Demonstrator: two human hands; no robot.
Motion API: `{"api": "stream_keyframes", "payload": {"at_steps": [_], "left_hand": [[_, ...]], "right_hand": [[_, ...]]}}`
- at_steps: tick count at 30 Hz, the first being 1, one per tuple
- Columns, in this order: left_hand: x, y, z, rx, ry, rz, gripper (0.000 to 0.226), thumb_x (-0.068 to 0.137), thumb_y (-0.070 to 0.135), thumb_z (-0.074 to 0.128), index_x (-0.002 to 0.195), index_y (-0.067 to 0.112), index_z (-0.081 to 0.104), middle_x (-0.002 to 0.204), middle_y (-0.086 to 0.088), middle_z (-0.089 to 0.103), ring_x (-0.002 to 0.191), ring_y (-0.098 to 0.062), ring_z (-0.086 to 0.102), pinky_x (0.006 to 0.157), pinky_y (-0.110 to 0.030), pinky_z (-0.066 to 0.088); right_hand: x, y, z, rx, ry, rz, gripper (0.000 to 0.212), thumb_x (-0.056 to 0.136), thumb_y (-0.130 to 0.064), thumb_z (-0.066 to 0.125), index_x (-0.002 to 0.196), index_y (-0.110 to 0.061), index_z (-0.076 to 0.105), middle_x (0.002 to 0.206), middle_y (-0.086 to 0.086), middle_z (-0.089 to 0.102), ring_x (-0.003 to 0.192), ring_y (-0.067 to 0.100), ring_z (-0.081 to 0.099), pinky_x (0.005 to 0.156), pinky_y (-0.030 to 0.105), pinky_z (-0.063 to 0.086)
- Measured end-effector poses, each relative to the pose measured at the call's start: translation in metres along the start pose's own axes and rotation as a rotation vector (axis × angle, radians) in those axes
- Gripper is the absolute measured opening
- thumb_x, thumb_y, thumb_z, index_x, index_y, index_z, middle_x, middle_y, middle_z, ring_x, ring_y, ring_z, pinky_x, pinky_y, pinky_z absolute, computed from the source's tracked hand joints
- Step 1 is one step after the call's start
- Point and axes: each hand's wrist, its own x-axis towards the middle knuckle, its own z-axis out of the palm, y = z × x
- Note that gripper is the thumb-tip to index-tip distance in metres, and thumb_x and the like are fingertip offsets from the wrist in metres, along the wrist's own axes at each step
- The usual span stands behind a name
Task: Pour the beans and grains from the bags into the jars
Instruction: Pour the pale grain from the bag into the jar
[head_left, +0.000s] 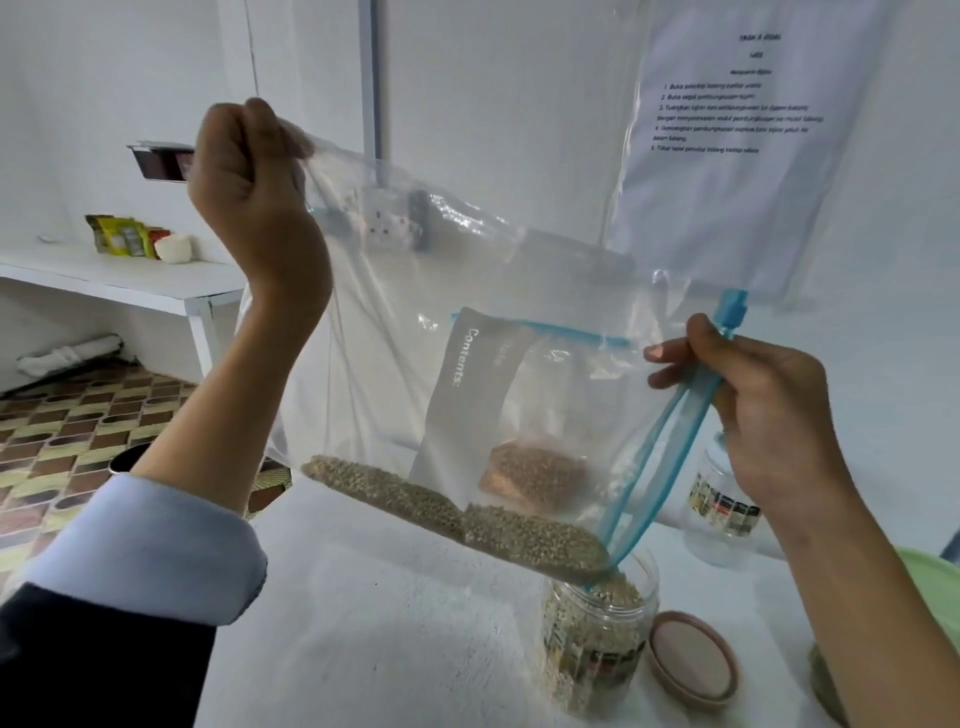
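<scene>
A large clear zip bag (519, 291) with a blue zip strip hangs tilted above the white table. My left hand (249, 197) grips its raised bottom corner at the upper left. Lower at the right, my right hand (748, 410) pinches the blue zip edge near the slider. Greenish grains (467, 512) lie along the bag's low edge and run out of its open corner into a clear plastic jar (597, 639) below, which is largely filled. A "Contents:" label shows on the bag.
A brown jar lid (693, 660) lies upside down right of the jar. A second clear jar (722, 499) stands behind, under my right hand. A green object (935, 587) sits at the right edge. Packets (122, 236) rest on a side shelf at the left.
</scene>
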Motion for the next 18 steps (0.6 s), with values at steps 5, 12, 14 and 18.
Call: {"api": "stream_keyframes", "payload": {"at_steps": [5, 12, 14, 18], "left_hand": [[0.001, -0.001, 0.0, 0.012, 0.0, -0.011, 0.031, 0.095, 0.009, 0.041, 0.066, 0.02, 0.043, 0.051, 0.017, 0.052, 0.045, 0.0, 0.036, 0.047, -0.014, 0.026], [-0.003, -0.005, 0.002, -0.004, 0.001, -0.042, 0.035, 0.095, 0.004, 0.041, 0.064, 0.02, 0.041, 0.051, 0.016, 0.052, 0.046, 0.0, 0.037, 0.048, -0.014, 0.027], [-0.002, -0.005, 0.001, -0.002, 0.0, -0.043, 0.034, 0.095, 0.004, 0.04, 0.065, 0.02, 0.041, 0.051, 0.017, 0.052, 0.046, 0.001, 0.038, 0.048, -0.013, 0.028], [-0.003, -0.005, 0.003, 0.016, 0.001, -0.044, 0.035, 0.095, 0.004, 0.04, 0.065, 0.02, 0.041, 0.049, 0.018, 0.051, 0.045, 0.002, 0.036, 0.048, -0.011, 0.027]], "right_hand": [[0.0, 0.0, -0.001, 0.026, 0.031, -0.005, 0.034, 0.089, -0.029, 0.062, 0.059, -0.025, 0.075, 0.074, 0.0, 0.074, 0.069, 0.019, 0.067, 0.103, 0.045, 0.045], [0.0, 0.005, 0.002, 0.055, 0.055, -0.015, 0.029, 0.084, -0.033, 0.064, 0.059, -0.024, 0.075, 0.072, 0.0, 0.074, 0.07, 0.021, 0.068, 0.102, 0.047, 0.045], [0.001, 0.008, 0.002, 0.067, 0.074, -0.027, 0.028, 0.085, -0.032, 0.065, 0.06, -0.024, 0.076, 0.071, 0.001, 0.074, 0.071, 0.024, 0.067, 0.101, 0.048, 0.045], [0.003, 0.013, 0.0, 0.081, 0.074, -0.024, 0.031, 0.089, -0.027, 0.063, 0.061, -0.022, 0.076, 0.075, 0.001, 0.074, 0.068, 0.021, 0.067, 0.1, 0.047, 0.047]]}}
